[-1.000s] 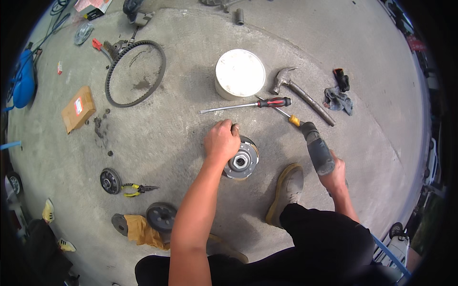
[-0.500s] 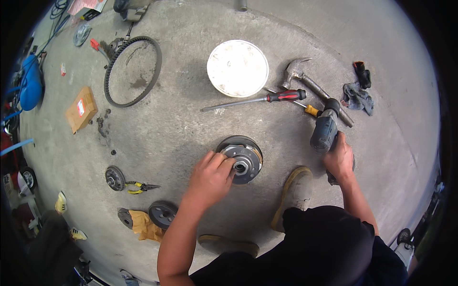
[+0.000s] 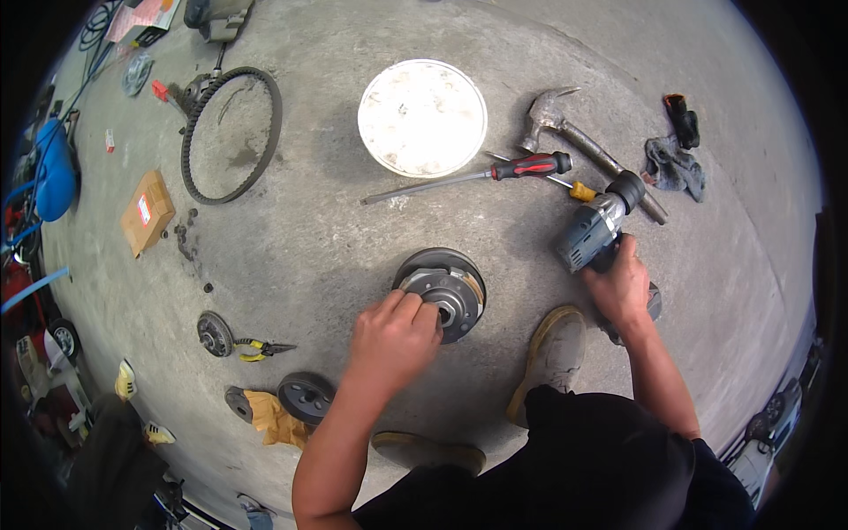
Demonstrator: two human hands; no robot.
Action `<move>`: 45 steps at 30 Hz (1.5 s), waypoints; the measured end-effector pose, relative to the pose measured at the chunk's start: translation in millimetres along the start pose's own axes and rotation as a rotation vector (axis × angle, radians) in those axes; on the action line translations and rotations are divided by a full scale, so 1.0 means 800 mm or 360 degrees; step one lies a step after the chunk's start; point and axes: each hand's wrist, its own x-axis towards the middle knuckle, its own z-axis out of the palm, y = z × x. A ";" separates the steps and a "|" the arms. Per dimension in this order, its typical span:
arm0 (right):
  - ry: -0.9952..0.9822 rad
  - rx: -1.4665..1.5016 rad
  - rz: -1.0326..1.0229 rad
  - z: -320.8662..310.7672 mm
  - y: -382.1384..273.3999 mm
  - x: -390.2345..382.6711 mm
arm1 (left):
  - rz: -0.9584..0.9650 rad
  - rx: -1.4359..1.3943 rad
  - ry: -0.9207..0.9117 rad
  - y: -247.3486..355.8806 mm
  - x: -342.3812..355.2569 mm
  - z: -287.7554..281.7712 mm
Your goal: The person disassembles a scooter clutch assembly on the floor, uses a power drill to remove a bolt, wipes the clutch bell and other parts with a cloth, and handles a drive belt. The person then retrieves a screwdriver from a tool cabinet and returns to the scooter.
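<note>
My left hand [image 3: 395, 340] is closed at the middle of a round clutch assembly [image 3: 452, 287], its curled fingertips gripping a hex nut [image 3: 446, 313]. The thumb is hidden beneath the hand. The clutch lies flat on the concrete floor, with a dark drum rim showing behind its plate. To the right, my right hand [image 3: 621, 284] is wrapped round the handle of a cordless impact wrench [image 3: 594, 234]. A black socket on its nose points away to the upper right, over the shaft of a claw hammer [image 3: 590, 148].
Beyond the clutch are a white round lid [image 3: 422, 117], a red-and-black screwdriver [image 3: 530, 166] and a yellow-handled screwdriver [image 3: 581, 191]. A drive belt [image 3: 276, 132], cardboard box [image 3: 147, 212], pliers [image 3: 256, 347] and pulley [image 3: 305, 397] lie leftward. A grey rag [image 3: 676, 168] sits far right.
The impact wrench has turned in my right hand, its socket end swinging out to the right. My left fingers have shifted slightly over the nut. The whole view has also moved a little.
</note>
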 end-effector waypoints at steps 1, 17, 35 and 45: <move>0.0012 0.0002 -0.0009 0.002 -0.001 0.000 | -0.0037 0.0009 -0.0020 0.003 0.000 0.001; -0.0022 -0.0007 0.0045 0.007 -0.005 0.004 | -0.0454 -0.0645 -0.0423 -0.020 -0.051 -0.019; -0.0452 0.0782 -0.0663 -0.052 -0.071 -0.040 | -0.1396 -0.1558 -0.0341 -0.060 -0.095 0.011; -0.1356 0.0908 -0.0357 0.037 -0.127 -0.038 | -0.1479 -0.1829 -0.0117 -0.042 -0.087 0.021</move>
